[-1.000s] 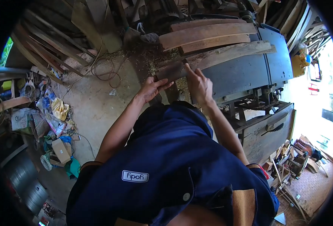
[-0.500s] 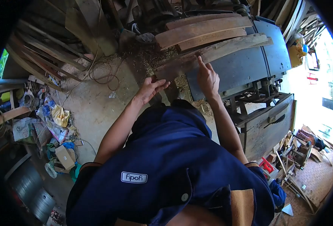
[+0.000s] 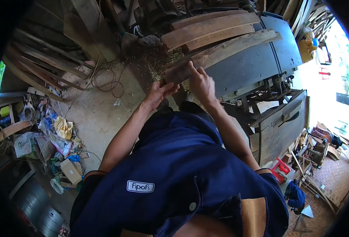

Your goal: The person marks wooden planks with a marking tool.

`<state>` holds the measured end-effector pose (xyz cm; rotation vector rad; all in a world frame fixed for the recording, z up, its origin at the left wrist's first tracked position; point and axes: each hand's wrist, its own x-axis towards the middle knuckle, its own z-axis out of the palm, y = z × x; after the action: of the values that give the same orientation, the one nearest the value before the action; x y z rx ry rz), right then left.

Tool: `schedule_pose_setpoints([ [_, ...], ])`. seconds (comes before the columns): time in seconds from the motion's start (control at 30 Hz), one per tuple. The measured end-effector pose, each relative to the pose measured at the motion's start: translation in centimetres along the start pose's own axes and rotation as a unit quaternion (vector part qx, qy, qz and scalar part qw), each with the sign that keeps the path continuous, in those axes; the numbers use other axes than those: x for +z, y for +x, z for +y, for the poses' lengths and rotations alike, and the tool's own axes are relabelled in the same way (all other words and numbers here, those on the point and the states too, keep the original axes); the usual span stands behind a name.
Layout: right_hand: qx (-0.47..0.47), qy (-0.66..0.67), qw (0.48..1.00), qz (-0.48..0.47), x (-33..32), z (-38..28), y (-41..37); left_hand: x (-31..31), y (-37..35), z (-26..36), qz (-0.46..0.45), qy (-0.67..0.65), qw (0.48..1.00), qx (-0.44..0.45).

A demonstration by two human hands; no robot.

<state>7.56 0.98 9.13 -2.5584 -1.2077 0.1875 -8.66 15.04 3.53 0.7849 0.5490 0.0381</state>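
left hand (image 3: 159, 92): mine, fingers curled on the near end of the plank (image 3: 222, 50), gripping it from the underside, thumb up at the end face
right hand (image 3: 201, 82): mine, laid over the top of the plank just in from its near end, fingers pressed together and bent over the far edge, clamped on it
plank: long, rough and weathered; lies lengthwise on the grey surface (image 3: 257, 65) of the machine, its near end sticking out past the surface's near-left corner, where both my hands have it
hands to each other: close, side by side on the same end, not touching as far as I can tell
boards (image 3: 210, 31): stack of smoother curved ones on the far side of the surface, just beyond the plank
shavings (image 3: 158, 59): heap on the floor off the surface's left end
cable (image 3: 105, 77): loose coil on the floor, further left of the surface
saw blade (image 3: 292, 115): in a wooden top to the right of the surface, lower down
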Motion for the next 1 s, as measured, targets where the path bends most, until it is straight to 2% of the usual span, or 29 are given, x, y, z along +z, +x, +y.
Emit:
schedule_pose_setpoints([
  [0.07,-0.046,-0.011,0.998,-0.028,-1.0,1.6,0.4,-0.1,-0.2,-0.3,-0.018,-0.008,1.0,0.004],
  [0.1,-0.05,0.006,0.998,0.031,-1.6,2.2,0.6,-0.1,-0.4,-0.4,-0.018,-0.009,1.0,0.001],
  [0.2,0.039,-0.025,0.999,0.026,-2.5,3.7,2.1,0.3,-0.2,-0.6,-0.014,-0.003,1.0,-0.007],
  [0.3,-0.045,0.02,0.999,-0.002,-0.2,-0.8,0.2,0.1,-0.2,-0.9,-0.011,0.003,1.0,-0.012],
  [0.33,-0.157,0.047,0.986,0.015,2.3,-0.8,-0.5,-0.2,0.0,-1.2,-0.009,0.015,1.0,-0.009],
  [0.4,-0.108,0.012,0.992,-0.067,-0.5,-4.7,-1.1,0.0,-0.1,-0.8,-0.007,0.027,1.0,-0.004],
  [0.47,-0.118,0.059,0.991,0.013,-1.4,-2.5,0.0,0.7,-0.8,-0.2,-0.014,0.035,0.999,-0.004],
  [0.5,-0.055,0.014,0.998,0.007,-1.0,-0.2,0.9,0.7,-0.9,-0.4,-0.01,0.031,0.999,-0.002],
  [0.53,-0.027,0.01,0.999,0.032,-2.9,0.2,1.2,0.7,-0.7,-0.6,-0.004,0.013,1.0,0.006],
  [0.6,-0.004,-0.043,0.999,0.024,-2.4,0.3,1.2,0.6,-0.5,-0.9,-0.003,-0.005,1.0,0.015],
  [0.7,-0.136,-0.022,0.99,-0.01,1.5,-2.8,-1.2,0.7,-0.4,-0.9,-0.002,0.042,0.999,0.007],
  [0.73,-0.14,-0.016,0.989,-0.041,0.1,-4.9,-1.7,0.8,-0.4,-0.6,0.013,0.062,0.998,0.004],
  [0.8,-0.229,-0.027,0.972,0.044,2.4,-1.4,-0.5,0.6,-0.7,-0.4,0.03,0.08,0.996,0.001],
  [0.87,-0.059,-0.031,0.998,-0.012,-1.9,0.2,1.2,0.5,-0.9,-0.7,-0.018,0.008,1.0,0.011],
  [0.9,-0.017,-0.072,0.997,-0.001,-2.1,1.6,1.8,0.3,-0.7,-0.9,-0.018,0.006,1.0,0.012],
  [1.0,-0.063,-0.073,0.995,0.001,-0.1,0.3,0.1,-0.1,0.1,-1.3,-0.033,-0.004,0.999,0.011],
])
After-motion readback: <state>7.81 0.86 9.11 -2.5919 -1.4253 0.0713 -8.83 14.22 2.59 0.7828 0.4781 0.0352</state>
